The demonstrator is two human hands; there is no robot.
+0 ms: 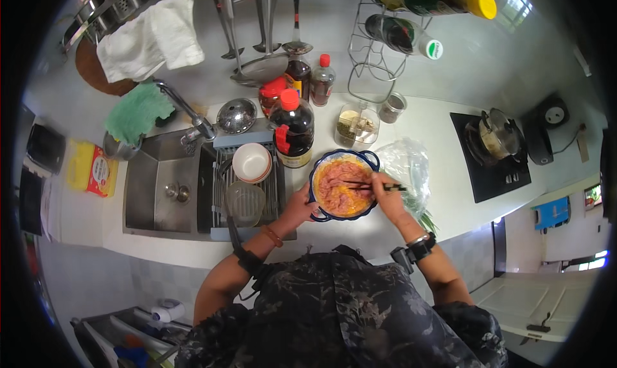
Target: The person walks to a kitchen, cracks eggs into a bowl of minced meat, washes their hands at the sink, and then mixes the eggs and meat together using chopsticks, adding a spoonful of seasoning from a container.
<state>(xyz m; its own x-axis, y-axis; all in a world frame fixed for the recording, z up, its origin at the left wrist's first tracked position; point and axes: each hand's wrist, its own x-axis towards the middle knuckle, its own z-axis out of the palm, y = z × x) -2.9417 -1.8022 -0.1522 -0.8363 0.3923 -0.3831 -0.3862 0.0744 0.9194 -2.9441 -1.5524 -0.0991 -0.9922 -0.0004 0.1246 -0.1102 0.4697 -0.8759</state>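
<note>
A blue-rimmed ceramic bowl with two loop handles (314, 187) stands in front of me. In it lies raw minced meat (337, 175) streaked with yellow egg. My left hand (302, 205) grips the bowl's left side near the lower handle. My right hand (387, 197) holds a pair of dark chopsticks (397, 187), their tips in the meat. Just right of the bowl is a clear plastic bag (409, 163) with green stalks under it. Behind the bowl are a divided clear seasoning box (356, 127) and, to the left, a big dark sauce bottle with a red cap (295, 132).
To the left are a dish rack (221, 175) holding bowls, and a steel sink (159, 209) with a faucet (185, 103). At the right, a lidded pot (499, 134) sits on a black cooktop (501, 182). Ladles (265, 69) and a wire bottle rack (354, 54) hang behind.
</note>
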